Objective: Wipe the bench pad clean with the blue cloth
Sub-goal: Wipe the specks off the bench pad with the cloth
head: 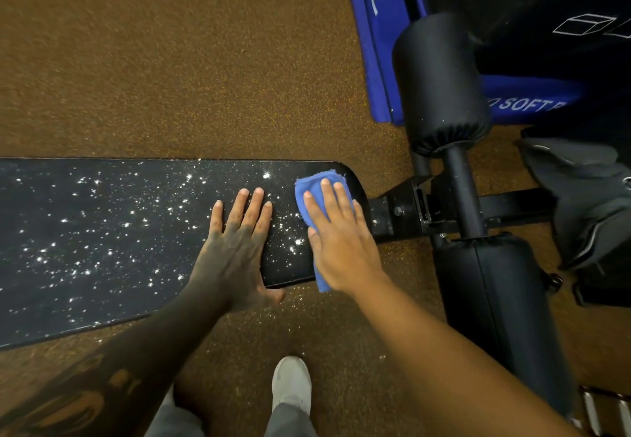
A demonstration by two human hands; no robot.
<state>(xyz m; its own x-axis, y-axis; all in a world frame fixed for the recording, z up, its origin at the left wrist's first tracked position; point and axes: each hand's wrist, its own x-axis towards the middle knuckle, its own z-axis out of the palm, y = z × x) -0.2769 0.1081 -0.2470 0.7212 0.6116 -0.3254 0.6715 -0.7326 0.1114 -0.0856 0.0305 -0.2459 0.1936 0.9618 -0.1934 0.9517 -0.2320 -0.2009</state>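
Observation:
The black bench pad [102, 238] runs from the left edge to the middle and is speckled all over with white droplets. A folded blue cloth [309, 187] lies on the pad's rounded right end. My right hand [336, 231] presses flat on the cloth with straight fingers; one end of the cloth sticks out below the palm over the pad's near edge. My left hand [239, 235] rests flat on the pad just left of the cloth, fingers spread and straight.
Right of the pad, the bench's black metal frame [403, 214] joins two black foam rollers [440, 81]. A blue and black padded box [386, 33] stands at the back right. A dark bag [587, 197] lies at the right. My white shoe [292, 382] stands on brown speckled floor.

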